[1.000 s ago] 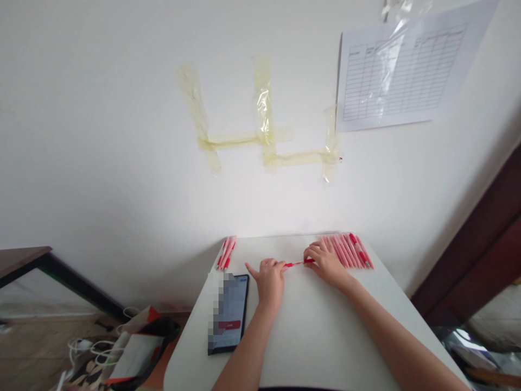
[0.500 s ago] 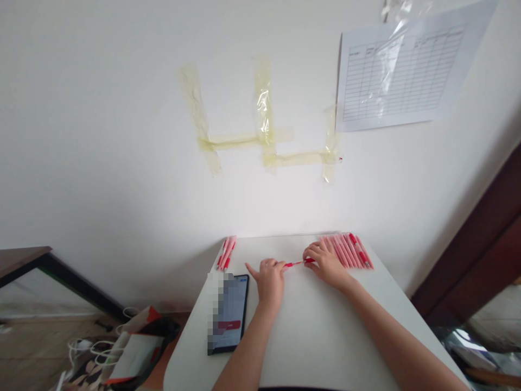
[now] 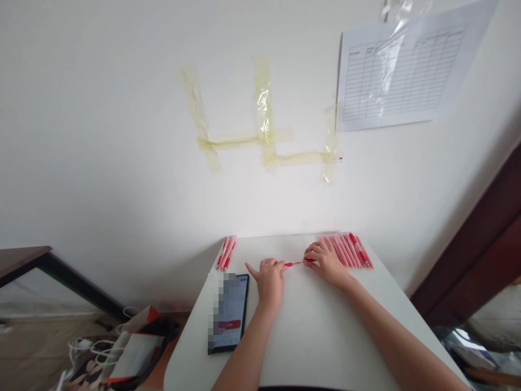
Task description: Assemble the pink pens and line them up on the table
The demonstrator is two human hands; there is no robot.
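A red pen (image 3: 296, 264) lies level between my two hands above the white table (image 3: 309, 331). My left hand (image 3: 269, 280) pinches its left end, with the thumb sticking out to the left. At the other end my right hand (image 3: 325, 262) has its fingers closed on the pen. Just right of that hand, a row of several pink and red pens (image 3: 349, 251) lies at the table's back right. A smaller bunch of pens (image 3: 226, 253) sits at the back left corner.
A black phone (image 3: 228, 314) with a lit screen lies on the table left of my left arm. The wall carries yellowed tape strips (image 3: 264, 142) and a printed sheet (image 3: 401, 73). Bags and cables (image 3: 122, 350) clutter the floor at the left.
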